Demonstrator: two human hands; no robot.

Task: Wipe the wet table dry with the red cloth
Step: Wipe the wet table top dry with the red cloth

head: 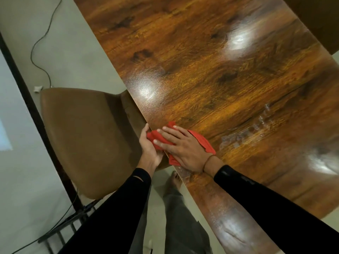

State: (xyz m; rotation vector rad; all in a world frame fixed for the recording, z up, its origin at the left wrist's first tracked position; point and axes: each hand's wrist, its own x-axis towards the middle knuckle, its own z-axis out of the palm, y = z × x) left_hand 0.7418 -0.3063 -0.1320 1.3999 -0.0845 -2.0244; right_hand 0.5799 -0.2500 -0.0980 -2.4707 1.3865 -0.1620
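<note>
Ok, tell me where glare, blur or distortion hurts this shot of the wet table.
Head view: white light glare blooms on the glossy brown wood-grain table at three spots, hiding the grain there; the wide lens tilts and bends the table edge; the left hand and right hand on the red cloth look slightly soft; water streaks right of the cloth stay readable.

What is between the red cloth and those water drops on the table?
Only bare wooden table lies between the red cloth and the water drops, seen from the head camera.
</note>
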